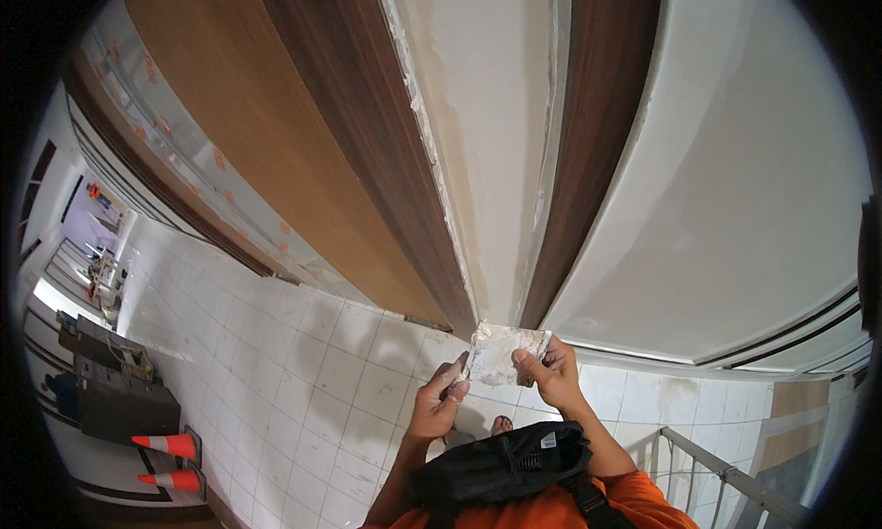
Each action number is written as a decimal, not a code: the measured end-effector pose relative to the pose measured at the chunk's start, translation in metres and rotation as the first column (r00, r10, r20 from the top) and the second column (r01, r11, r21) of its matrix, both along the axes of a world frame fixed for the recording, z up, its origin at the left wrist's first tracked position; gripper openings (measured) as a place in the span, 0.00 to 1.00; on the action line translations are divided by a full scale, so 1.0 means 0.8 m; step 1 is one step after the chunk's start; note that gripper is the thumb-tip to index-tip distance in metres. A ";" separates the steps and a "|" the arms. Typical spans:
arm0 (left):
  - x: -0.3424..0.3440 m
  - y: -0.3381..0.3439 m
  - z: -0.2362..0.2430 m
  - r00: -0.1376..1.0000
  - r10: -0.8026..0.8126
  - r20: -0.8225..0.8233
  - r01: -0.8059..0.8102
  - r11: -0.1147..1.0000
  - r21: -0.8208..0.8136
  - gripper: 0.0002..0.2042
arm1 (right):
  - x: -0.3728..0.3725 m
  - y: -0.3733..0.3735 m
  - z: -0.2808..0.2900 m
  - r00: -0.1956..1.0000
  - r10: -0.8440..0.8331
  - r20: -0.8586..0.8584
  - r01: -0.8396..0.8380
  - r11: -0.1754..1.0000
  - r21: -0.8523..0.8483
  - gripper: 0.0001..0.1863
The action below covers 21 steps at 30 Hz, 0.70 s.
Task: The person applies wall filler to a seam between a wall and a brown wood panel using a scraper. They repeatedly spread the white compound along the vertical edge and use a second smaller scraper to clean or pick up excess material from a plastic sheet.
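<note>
In front of me, a flat plate smeared with white putty (pixel 494 356) is held low before the wall. My right hand (pixel 553 377) grips its right side, thumb pressed on the smeared face. At the left edge, the fingers of my left hand (pixel 439 399) are closed on the plate; whether they also hold a thin tool there, I cannot tell. White putty marks those fingers. Beyond the plate rises a pale wall strip (pixel 501 162) between dark wood trims (pixel 597 116), with rough putty along its left seam.
Brown panels (pixel 248 97) stand left of the trim, a large pale panel (pixel 735 180) right. White tiles (pixel 303 373) cover the floor. Two orange-and-white cones (pixel 175 446) lie near a dark cabinet (pixel 119 382). A metal rail (pixel 726 474) runs lower right. A black bag (pixel 501 469) hangs at my front.
</note>
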<state>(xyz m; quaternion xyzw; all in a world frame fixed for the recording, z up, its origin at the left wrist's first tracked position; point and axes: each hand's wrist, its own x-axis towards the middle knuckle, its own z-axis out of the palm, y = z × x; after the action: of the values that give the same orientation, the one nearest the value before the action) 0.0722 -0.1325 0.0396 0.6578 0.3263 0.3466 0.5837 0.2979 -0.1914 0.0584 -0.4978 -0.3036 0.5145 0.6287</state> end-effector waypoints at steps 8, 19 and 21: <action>-0.007 0.008 0.004 0.989 0.028 -0.146 -0.019 0.998 0.058 0.22 | 0.000 0.009 -0.012 1.000 0.007 -0.016 -0.007 1.000 0.012 0.12; -0.041 0.029 -0.016 0.981 0.024 -0.193 -0.006 0.996 0.092 0.22 | -0.045 0.036 -0.040 0.949 0.008 -0.316 -0.008 1.000 0.001 0.13; -0.046 0.035 -0.021 0.980 0.027 -0.197 -0.016 0.998 0.056 0.23 | -0.057 0.038 -0.033 0.910 -0.010 -0.415 0.024 0.999 0.028 0.14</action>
<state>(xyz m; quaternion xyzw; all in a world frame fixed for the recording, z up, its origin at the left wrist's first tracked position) 0.0356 -0.1042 0.0228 0.7009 0.3803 0.2945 0.5266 0.2520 -0.1613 0.0318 -0.3698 -0.1674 0.5980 0.6911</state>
